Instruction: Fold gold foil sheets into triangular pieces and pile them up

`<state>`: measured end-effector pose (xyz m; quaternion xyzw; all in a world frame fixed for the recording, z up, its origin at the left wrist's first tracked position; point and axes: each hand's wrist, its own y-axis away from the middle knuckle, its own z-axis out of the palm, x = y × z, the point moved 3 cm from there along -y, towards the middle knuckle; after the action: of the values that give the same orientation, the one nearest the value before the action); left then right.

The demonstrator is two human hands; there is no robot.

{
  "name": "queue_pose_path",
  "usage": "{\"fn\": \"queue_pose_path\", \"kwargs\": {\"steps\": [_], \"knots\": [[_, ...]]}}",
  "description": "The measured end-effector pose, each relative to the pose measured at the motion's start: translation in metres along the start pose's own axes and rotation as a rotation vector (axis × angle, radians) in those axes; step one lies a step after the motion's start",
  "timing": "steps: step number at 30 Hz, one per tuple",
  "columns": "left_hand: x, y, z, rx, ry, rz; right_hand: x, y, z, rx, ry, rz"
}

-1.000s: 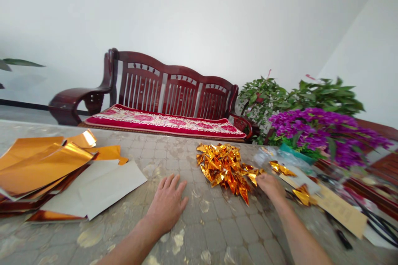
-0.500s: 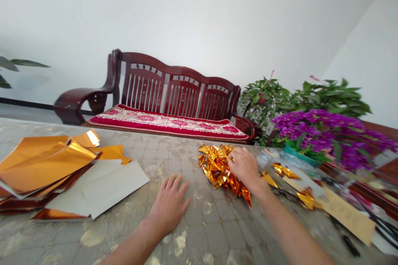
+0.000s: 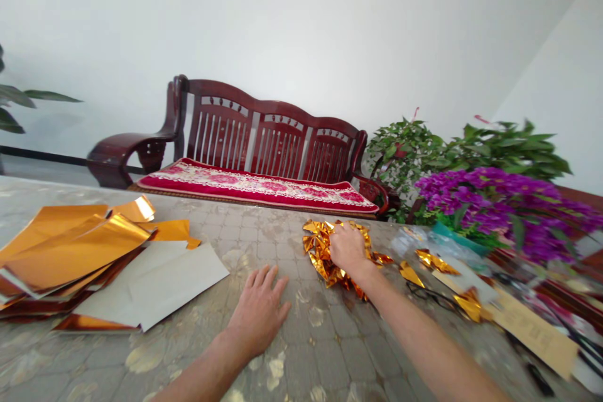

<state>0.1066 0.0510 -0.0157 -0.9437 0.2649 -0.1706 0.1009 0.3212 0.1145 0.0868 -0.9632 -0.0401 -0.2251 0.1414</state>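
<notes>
My left hand (image 3: 260, 311) lies flat on the patterned tablecloth (image 3: 311, 352), fingers spread, with nothing in it. Right of it, my right hand (image 3: 347, 246) is closed into the middle of a heap of crumpled, pointed gold foil pieces (image 3: 320, 257). Its fingertips are hidden by the hand and foil. One foil point pokes out to the right of the wrist. Further left, a loose stack of gold foil sheets (image 3: 80, 245) overlaps, and pale-backed sheets (image 3: 160, 282) lie on its near side, closest to my left hand.
Right of the heap lie loose gold foil scraps (image 3: 436, 260), dark-handled scissors (image 3: 436, 295), a tan card strip (image 3: 537, 330) and clear plastic (image 3: 409, 239). Purple flowers (image 3: 499, 201) stand behind them. Beyond the table is a dark wooden bench (image 3: 277, 144) with a red cushion (image 3: 254, 187).
My right hand has moved left, from the heap's right side onto its middle. The foil at the heap's near right edge has shifted inward. My left hand stays in place.
</notes>
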Motion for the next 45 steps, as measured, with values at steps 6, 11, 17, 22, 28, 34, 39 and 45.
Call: {"fn": "queue_pose_path", "kwargs": {"steps": [6, 11, 17, 22, 28, 34, 39, 45], "knots": [[-0.001, -0.001, 0.001, -0.005, 0.0, -0.002, 0.054, 0.008, 0.001, 0.146, -0.131, 0.271], [0.0, -0.001, 0.0, -0.007, -0.009, -0.002, 0.137, 0.03, 0.045, -0.074, -0.392, 0.679], [0.001, 0.0, -0.001, -0.016, -0.022, 0.005, 0.183, 0.068, 0.096, -0.235, -0.364, 0.833], [0.0, -0.001, 0.0, -0.034, -0.034, 0.006, 0.183, 0.082, 0.122, -0.286, -0.313, 0.774], [0.0, -0.001, 0.0, -0.029, -0.028, 0.001, 0.177, 0.069, 0.132, -0.263, -0.248, 0.658], [0.0, -0.001, 0.001, -0.02, -0.022, -0.001, 0.17, 0.055, 0.129, -0.236, -0.224, 0.613], [0.0, -0.001, 0.001, -0.021, -0.02, 0.001, 0.172, 0.054, 0.126, -0.232, -0.239, 0.642], [-0.001, -0.001, 0.001, -0.029, -0.02, -0.007, 0.187, 0.052, 0.111, -0.227, -0.341, 0.823]]}}
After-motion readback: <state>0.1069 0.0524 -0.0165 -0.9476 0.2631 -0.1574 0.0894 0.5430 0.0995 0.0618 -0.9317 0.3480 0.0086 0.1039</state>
